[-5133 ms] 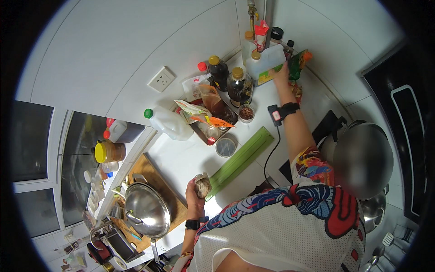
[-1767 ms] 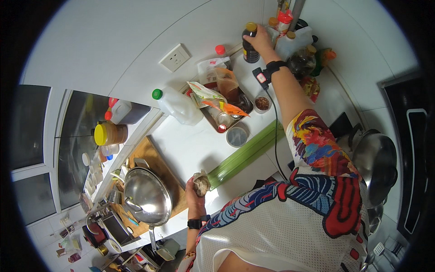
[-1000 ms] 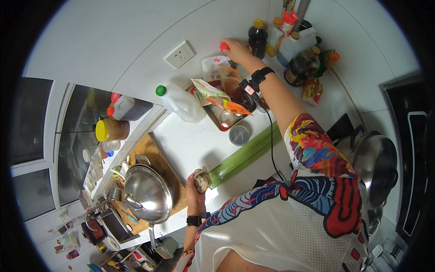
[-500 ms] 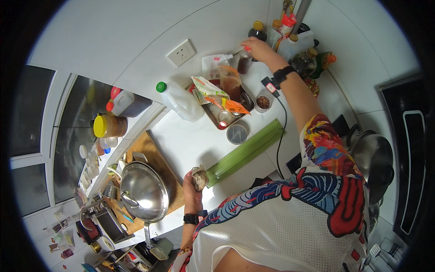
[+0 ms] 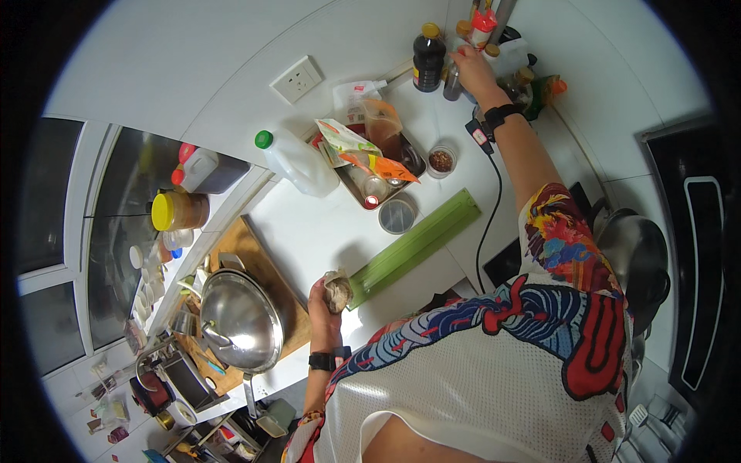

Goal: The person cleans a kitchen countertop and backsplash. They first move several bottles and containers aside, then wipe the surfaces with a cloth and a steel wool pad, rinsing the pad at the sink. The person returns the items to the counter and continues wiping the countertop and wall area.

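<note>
Fingers of the right hand [image 5: 476, 76] grip the top of a slim dark bottle [image 5: 452, 85], we see in the head view, at the far right corner of the countertop [image 5: 309, 228], near a larger yellow-capped bottle [image 5: 428, 63]. By the front edge, we find the left hand [image 5: 323, 310] curled around a crumpled pale bundle [image 5: 338, 292]; whether it touches the long green tray [image 5: 417, 248] alongside, we cannot tell.

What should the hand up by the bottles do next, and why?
I think the right hand should settle the small dark bottle flat on the counter before loosening its grip. It holds that bottle near the top, beside the tall dark bottle, and I can't tell whether its base is fully down, so letting go now might tip it.
</note>
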